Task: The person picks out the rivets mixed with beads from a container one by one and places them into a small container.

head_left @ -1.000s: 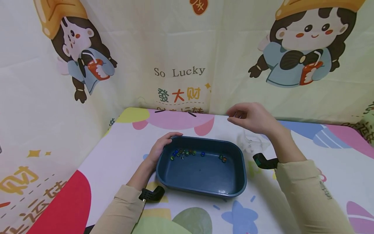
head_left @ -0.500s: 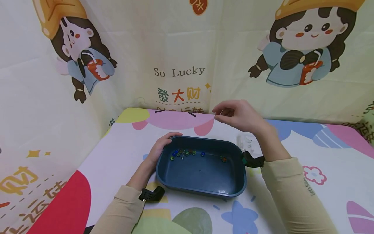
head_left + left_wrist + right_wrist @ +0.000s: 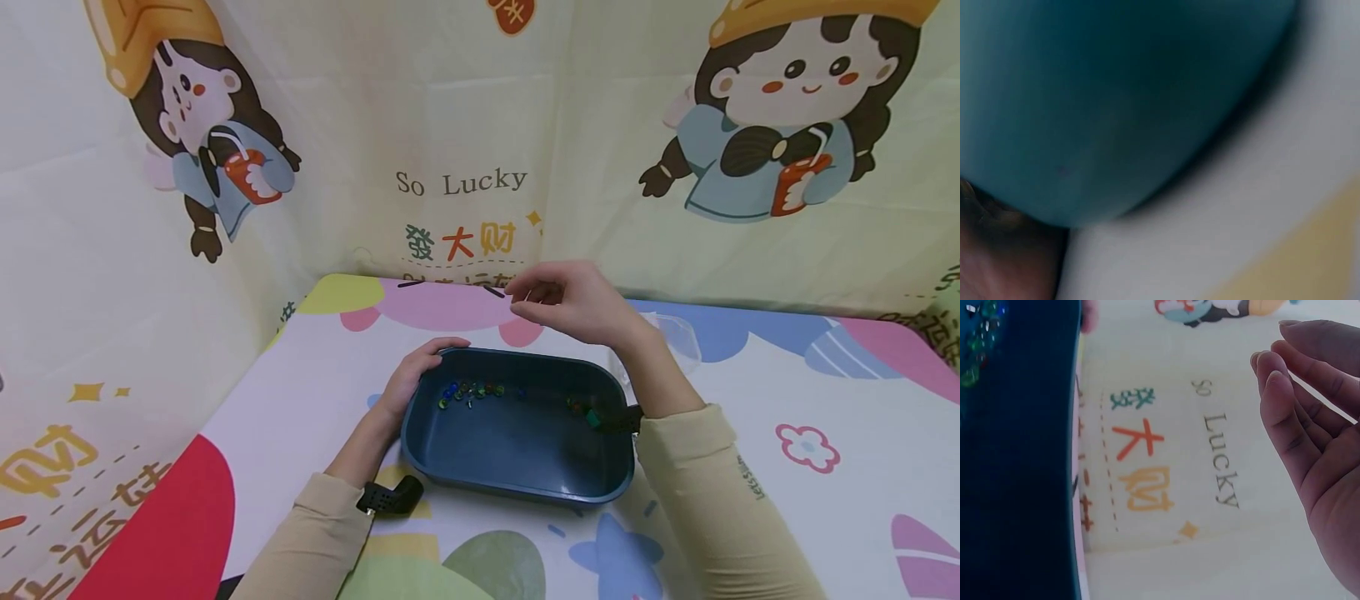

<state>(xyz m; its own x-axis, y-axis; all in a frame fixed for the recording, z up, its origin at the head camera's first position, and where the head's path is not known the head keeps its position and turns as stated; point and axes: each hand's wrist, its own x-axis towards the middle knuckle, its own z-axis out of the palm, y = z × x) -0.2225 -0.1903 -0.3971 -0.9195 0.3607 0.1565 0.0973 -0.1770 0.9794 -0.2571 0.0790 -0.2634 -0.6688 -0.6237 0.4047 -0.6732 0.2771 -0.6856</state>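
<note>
A dark blue rectangular basin (image 3: 517, 454) stands on the table. My left hand (image 3: 408, 375) grips its left end, fingers over the rim at the far corner; in the left wrist view the basin's outside wall (image 3: 1116, 112) is blurred. Several glass marbles (image 3: 480, 392) lie at the basin's far left. A few more (image 3: 576, 405) are at the right, partly hidden by my right wrist camera. My right hand (image 3: 573, 300) is raised beyond the far rim. Its fingers are loosely bent, thumb apart from them in the right wrist view, with nothing visible between.
A clear plastic container (image 3: 681, 343) stands behind my right forearm, mostly hidden by it. The patterned tablecloth (image 3: 750, 383) reaches back to a printed curtain (image 3: 465, 100) behind the table.
My right hand has moved left, from above the clear container to beyond the basin's far rim. The left hand and the basin have stayed put.
</note>
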